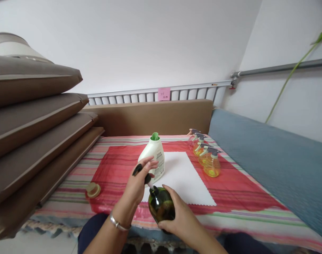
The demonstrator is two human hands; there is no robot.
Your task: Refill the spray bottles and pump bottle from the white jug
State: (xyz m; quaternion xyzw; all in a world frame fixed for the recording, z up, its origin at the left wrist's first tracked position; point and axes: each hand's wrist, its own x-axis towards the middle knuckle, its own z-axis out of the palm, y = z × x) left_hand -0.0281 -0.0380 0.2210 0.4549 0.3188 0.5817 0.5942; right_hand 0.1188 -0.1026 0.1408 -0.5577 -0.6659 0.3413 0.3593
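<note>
My left hand (139, 180) is closed around a black sprayer head (147, 178). A pale stem below the sprayer head reaches the neck of a dark green, see-through bottle (161, 208); whether it is inside the mouth I cannot tell. Wrapped around the side of that bottle is my right hand (179, 215), which holds it tilted near the cloth's front edge. Just behind my left hand stands a white detergent bottle (153, 151) with an uncapped mouth and a green spout inside.
A white sheet (187, 180) lies on red see-through film (237, 190). Several clear spray bottles (212, 165), some with yellow liquid, stand in a row at right. A pale cap (93, 189) sits at left, near stacked brown cushions (39, 127). A blue padded side (267, 151) borders the right.
</note>
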